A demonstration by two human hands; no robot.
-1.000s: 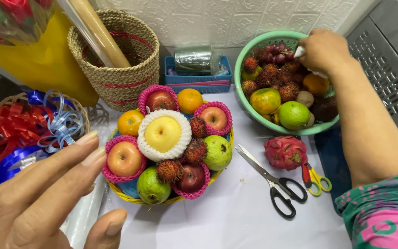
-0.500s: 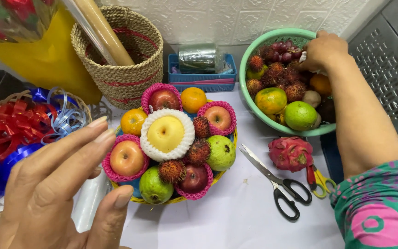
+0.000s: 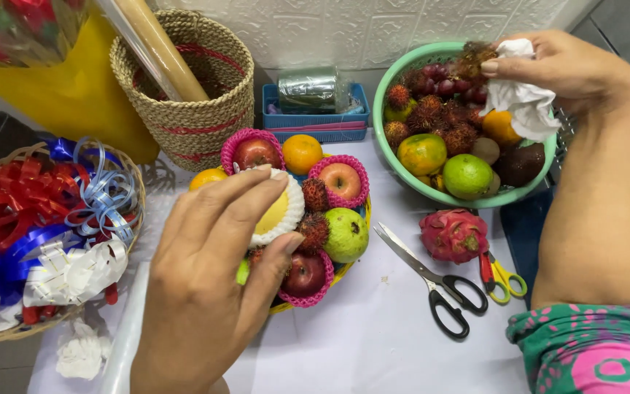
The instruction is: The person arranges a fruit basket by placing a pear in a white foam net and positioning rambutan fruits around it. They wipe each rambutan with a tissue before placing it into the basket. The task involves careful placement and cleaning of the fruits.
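Fruit basket point(image 3: 351, 273), a shallow yellow-rimmed one at the centre of the frame on the white-covered desk point(image 3: 373, 343), is already carrying most of its load: three red apples in pink foam nets, two oranges, one green guava point(image 3: 345, 233), about three rambutans, and one large pale fruit in a white foam net point(image 3: 280, 211). Left hand point(image 3: 209, 281) is spreading over this arrangement, grip open, fingertips touching the white net; part of the basket is hidden beneath it. Right hand point(image 3: 559, 69), at the upper right, is pinching a crumpled white tissue point(image 3: 523, 102) together with one rambutan point(image 3: 474, 58) above the green bowl point(image 3: 402, 175), grip closed on both. Judging from the layout, filling appears well advanced, while the bowl is holding plenty of loose fruit. Lying on the desk at lower right are one dragon fruit point(image 3: 452, 235), one black-handled pair of scissors point(image 3: 432, 281) and one smaller yellow-and-red pair point(image 3: 499, 273). One basket of ribbon bows point(image 3: 34, 226) is sitting at the left edge, and one woven basket point(image 3: 191, 91) is standing at the upper left.
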